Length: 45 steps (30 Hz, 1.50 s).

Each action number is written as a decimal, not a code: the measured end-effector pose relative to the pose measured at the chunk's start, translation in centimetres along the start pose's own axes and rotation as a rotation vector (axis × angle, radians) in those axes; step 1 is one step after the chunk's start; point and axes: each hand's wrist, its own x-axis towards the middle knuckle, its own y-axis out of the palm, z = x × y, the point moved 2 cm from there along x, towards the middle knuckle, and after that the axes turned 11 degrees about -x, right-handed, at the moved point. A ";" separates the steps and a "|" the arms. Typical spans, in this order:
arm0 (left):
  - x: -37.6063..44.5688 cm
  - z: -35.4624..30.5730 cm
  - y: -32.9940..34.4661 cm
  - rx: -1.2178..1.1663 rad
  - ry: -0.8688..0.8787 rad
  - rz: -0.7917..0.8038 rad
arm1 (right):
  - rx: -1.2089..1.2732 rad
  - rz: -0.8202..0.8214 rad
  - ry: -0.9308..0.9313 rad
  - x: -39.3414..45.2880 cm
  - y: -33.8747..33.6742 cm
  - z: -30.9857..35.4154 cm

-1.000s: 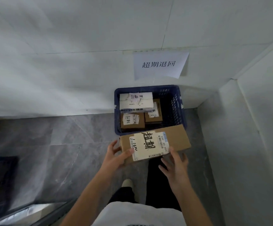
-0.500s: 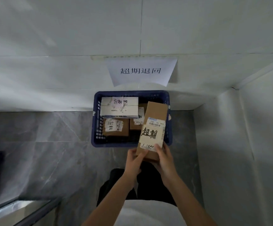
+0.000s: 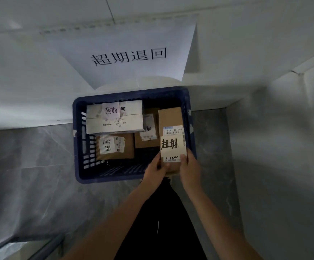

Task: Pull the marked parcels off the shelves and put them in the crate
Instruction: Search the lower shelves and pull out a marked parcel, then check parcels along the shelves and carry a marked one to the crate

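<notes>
Since 0.5 s ago, the marked parcel [image 3: 172,136] is sitting lower over the blue crate [image 3: 131,178]. Both hands, left [image 3: 156,170] and right [image 3: 189,169], are pinching its near end.

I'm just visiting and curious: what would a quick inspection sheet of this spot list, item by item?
Surface: grey stone-look floor, crate standing on it against the wall.
Job's things: blue crate holds a white box and two brown parcels, all labelled; a held parcel with a handwritten label is over the crate's right side.
Clutter: nothing seen.
Hands: left hand and right hand both grip the held parcel's near end.
Cables: nothing seen.
Surroundings: white tiled wall with a printed paper sign above the crate.
</notes>
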 end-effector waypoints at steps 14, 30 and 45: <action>13.6 5.1 1.0 -0.086 -0.118 0.027 | -0.480 0.049 -0.178 11.9 7.7 -3.7; 17.0 5.0 1.6 0.242 -0.233 0.223 | -0.726 0.359 -0.203 15.7 10.5 -7.4; -3.4 -8.8 -6.7 1.094 0.299 -0.215 | -0.917 -0.078 -0.571 -1.6 -1.2 6.4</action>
